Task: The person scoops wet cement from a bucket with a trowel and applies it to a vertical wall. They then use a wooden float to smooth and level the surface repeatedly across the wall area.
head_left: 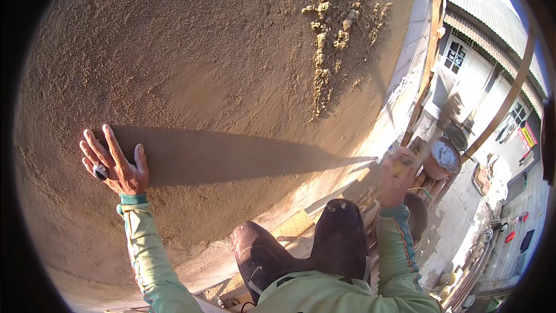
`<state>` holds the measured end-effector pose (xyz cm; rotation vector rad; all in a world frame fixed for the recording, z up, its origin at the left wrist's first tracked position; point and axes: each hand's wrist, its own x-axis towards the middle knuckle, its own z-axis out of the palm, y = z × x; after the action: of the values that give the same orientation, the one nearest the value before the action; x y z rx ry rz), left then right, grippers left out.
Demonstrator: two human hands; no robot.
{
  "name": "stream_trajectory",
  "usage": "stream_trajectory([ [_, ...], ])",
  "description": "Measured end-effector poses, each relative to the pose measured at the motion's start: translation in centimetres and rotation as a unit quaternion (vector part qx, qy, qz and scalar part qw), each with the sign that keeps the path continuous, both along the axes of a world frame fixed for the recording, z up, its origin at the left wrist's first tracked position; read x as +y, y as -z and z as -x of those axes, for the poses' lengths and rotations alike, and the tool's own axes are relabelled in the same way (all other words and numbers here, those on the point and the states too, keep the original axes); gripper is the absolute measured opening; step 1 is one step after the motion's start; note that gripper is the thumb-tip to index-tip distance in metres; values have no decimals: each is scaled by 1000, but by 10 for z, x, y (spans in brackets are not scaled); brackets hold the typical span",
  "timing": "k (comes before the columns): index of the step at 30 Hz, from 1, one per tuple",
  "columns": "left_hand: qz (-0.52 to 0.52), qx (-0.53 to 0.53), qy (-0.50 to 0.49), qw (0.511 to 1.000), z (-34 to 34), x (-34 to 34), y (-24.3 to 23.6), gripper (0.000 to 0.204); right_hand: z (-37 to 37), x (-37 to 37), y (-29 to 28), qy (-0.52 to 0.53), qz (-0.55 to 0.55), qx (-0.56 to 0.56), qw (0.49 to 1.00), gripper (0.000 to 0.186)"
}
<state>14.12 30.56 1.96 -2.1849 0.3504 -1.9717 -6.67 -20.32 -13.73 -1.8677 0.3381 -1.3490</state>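
Note:
My left hand (117, 165) lies against the rough, brown plastered wall (191, 58), fingers spread and a dark-stoned ring on one of them. Beside it a long dark shadow stretches across the plaster. My right hand (398, 177) is out to the right, closed around the handle of a trowel (447, 113). Motion blurs the trowel, and its blade points up and away from the wall. Thick lumps of wet mortar (331, 29) cling to the upper part of the wall, while the plaster around them looks smoother.
Just past my right hand stands a bucket (443, 156) with greyish contents. A wooden post (425, 75) runs along the wall's edge. Planks (295, 226) lie below my knees. Farther right are a paved yard (446, 237) and a house with a corrugated roof (492, 0).

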Motion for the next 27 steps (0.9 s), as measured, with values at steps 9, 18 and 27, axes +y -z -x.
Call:
stream_trajectory([
  [9, -75, -37, 0, 997, -7, 8, 6, 82, 82, -20, 123, -66, -168, 323, 929, 46],
  [18, -138, -67, -9, 988, -16, 22, -1, 72, 121, -33, 44, -123, 252, 576, 767, 32],
  [27, -116, -45, -36, 992, -23, 35, 2, 71, 75, -92, 83, -10, 162, 587, 793, 29],
])
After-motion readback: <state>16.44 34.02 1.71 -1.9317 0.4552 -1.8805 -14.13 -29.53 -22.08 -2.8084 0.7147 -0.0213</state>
